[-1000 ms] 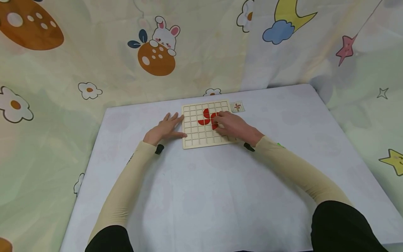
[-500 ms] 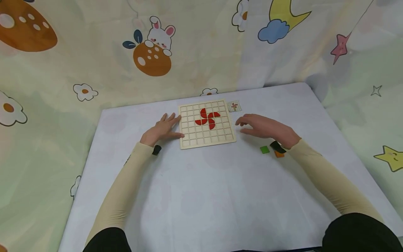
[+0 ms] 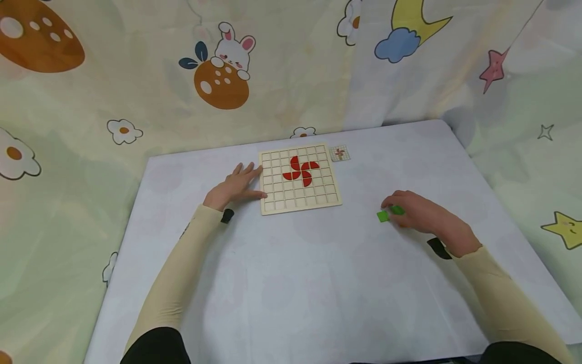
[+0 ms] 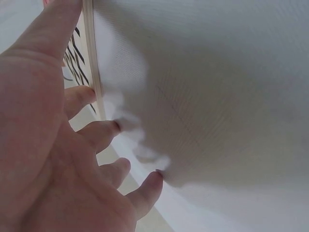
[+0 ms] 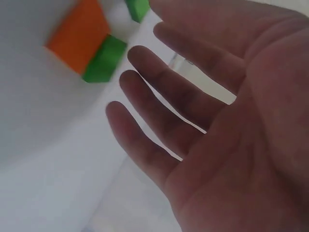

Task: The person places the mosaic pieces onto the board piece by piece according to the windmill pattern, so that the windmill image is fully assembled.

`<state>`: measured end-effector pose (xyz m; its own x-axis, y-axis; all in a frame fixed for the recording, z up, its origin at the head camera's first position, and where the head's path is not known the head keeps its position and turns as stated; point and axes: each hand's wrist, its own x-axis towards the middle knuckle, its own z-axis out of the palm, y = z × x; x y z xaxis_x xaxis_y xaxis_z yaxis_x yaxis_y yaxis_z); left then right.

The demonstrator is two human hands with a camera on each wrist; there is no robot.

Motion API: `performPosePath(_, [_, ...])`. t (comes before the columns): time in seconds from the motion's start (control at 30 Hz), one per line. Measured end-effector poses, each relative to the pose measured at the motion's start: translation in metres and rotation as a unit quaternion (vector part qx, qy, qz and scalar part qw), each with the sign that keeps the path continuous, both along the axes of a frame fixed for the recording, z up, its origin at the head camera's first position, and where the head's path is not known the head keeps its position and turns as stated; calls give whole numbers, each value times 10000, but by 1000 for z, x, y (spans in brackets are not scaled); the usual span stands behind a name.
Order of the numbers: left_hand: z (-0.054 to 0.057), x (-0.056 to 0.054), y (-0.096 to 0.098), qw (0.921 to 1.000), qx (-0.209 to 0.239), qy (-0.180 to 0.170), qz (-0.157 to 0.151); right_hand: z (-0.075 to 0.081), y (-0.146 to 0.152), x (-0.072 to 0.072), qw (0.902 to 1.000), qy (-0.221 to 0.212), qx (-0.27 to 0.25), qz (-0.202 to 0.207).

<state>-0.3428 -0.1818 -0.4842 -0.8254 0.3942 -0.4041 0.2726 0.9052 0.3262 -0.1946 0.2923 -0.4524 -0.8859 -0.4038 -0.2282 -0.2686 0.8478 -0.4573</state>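
A square wooden grid board (image 3: 277, 199) lies toward the back of the table, with red rounded pieces (image 3: 294, 175) set in a pinwheel shape on it. My left hand (image 3: 229, 191) is spread at its left edge, thumb and a finger touching the rim. To the right, my right hand (image 3: 425, 217) hovers over loose pieces: a green piece (image 3: 383, 216) lies beyond the fingertips and another green piece (image 3: 397, 210) shows between finger and thumb. In the right wrist view the fingers are extended, apart from an orange block (image 5: 79, 36) and a green block (image 5: 105, 59).
A small card (image 3: 339, 153) with a red pinwheel on a grid lies beside the board's upper right corner. The white table (image 3: 282, 283) meets a patterned cloth backdrop (image 3: 291, 76) at its far edge.
My right hand has left the red pieces on the board and moved right and toward me, to the loose green pieces. The left hand has stayed at the board's edge.
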Motion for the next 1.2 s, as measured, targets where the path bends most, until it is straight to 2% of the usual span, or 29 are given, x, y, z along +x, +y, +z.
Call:
performPosePath(0.23, [1,0,-1,10000,-6,-34,-14,-13,-3,8,9972,735,4,140])
performPosePath(0.4, [-2,-2,0,10000,-20,-4,-5,-18,-4,9,9945,1022,61,234])
performPosePath(0.73, [-4,-2,-1,10000,47,39,53,-19,-9,2,9930,1141,149,251])
performPosePath(0.9, [-3,-1,-1,10000,35,34,5,-17,-16,-7,9943,1022,222,197])
performPosePath(1.2, [1,0,1,10000,76,18,2,-9,-41,-26,9952,877,285,331])
